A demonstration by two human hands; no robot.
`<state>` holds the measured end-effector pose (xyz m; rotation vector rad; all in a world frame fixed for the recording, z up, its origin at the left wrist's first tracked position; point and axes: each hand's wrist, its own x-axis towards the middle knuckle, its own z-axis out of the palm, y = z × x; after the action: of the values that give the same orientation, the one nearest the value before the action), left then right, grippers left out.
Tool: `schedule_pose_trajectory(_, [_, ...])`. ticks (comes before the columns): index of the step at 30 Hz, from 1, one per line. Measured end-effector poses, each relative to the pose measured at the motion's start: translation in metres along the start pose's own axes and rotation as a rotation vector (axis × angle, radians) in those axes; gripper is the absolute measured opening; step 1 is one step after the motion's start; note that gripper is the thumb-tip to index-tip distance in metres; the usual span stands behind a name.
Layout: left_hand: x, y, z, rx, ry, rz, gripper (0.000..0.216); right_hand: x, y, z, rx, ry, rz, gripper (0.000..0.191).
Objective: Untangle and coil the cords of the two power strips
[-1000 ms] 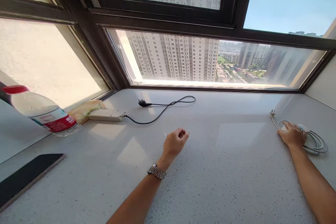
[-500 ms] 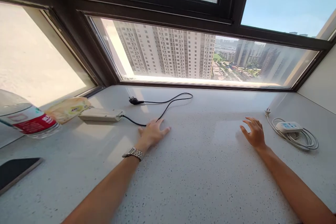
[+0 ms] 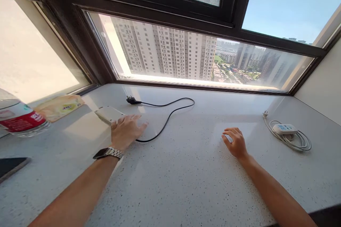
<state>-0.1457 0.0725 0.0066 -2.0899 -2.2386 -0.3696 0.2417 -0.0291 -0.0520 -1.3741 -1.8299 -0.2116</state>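
Note:
My left hand (image 3: 126, 133), with a metal-band watch (image 3: 108, 153) on the wrist, lies over the near right end of a white power strip (image 3: 108, 113). Its fingers are spread, and they hide that end of the strip. From under the hand a black cord (image 3: 170, 116) runs in a loose loop to a black plug (image 3: 133, 100) near the window. My right hand (image 3: 236, 142) hovers or rests low over the counter, holding nothing, its fingers loosely bent and the thumb apart. Right of it sits a smaller white socket block (image 3: 285, 128) with its white cable (image 3: 298, 142) coiled beneath.
The speckled white counter (image 3: 170, 184) ends at a dark-framed window (image 3: 170, 87). On the left stand a large red-labelled water bottle (image 3: 22, 118), a yellowish soft packet (image 3: 62, 107) and a dark phone (image 3: 12, 166). A white wall (image 3: 317, 92) bounds the right side.
My left hand has gone left from the cord onto the power strip, which has shifted right and turned at an angle. My right hand has moved left. The view has swung slightly.

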Motion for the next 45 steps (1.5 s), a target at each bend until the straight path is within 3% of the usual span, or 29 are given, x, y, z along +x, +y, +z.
schedule_pose_trajectory(3, [-0.005,-0.001,0.007,0.029,-0.143,0.069,0.051,0.000,-0.005,0.004,0.029,-0.028,-0.012,0.024])
schedule_pose_trajectory(6, [-0.014,0.009,0.016,-0.006,-0.135,0.118,0.049,0.003,-0.011,0.007,0.056,-0.033,0.008,0.024])
schedule_pose_trajectory(12, [0.017,0.069,0.032,-0.175,-0.145,0.268,0.056,0.009,-0.045,0.023,0.155,0.008,0.150,0.021])
schedule_pose_trajectory(16, [0.044,0.112,0.043,-0.212,-0.174,0.180,0.069,0.011,-0.070,0.037,0.256,-0.046,0.158,0.019])
schedule_pose_trajectory(19, [0.051,0.125,0.049,-0.298,-0.096,0.032,0.073,0.012,-0.071,0.040,0.326,-0.057,0.192,0.019])
schedule_pose_trajectory(21, [0.048,0.125,0.050,-0.368,-0.069,0.012,0.071,0.012,-0.065,0.039,0.352,-0.017,0.264,0.021])
schedule_pose_trajectory(25, [0.027,0.116,0.051,-0.441,-0.139,0.183,0.052,0.015,-0.058,0.038,0.458,-0.012,0.429,0.026])
schedule_pose_trajectory(29, [-0.014,0.107,0.047,-0.765,-0.381,0.460,0.045,0.018,-0.067,0.040,0.741,-0.197,0.621,0.047])
schedule_pose_trajectory(33, [-0.055,0.091,0.035,-0.963,-0.604,0.578,0.036,0.020,-0.073,0.039,1.044,-0.304,0.805,0.066])
schedule_pose_trajectory(35, [-0.068,0.084,0.030,-0.956,-0.654,0.634,0.031,0.021,-0.068,0.036,1.236,-0.236,0.876,0.060])
schedule_pose_trajectory(40, [-0.077,0.075,0.029,-0.876,-0.624,0.732,0.027,0.028,-0.032,0.013,1.574,0.174,0.987,0.029])
schedule_pose_trajectory(45, [-0.074,0.075,0.034,-0.892,-0.633,0.692,0.028,0.031,-0.003,-0.011,1.648,0.245,0.990,0.022])
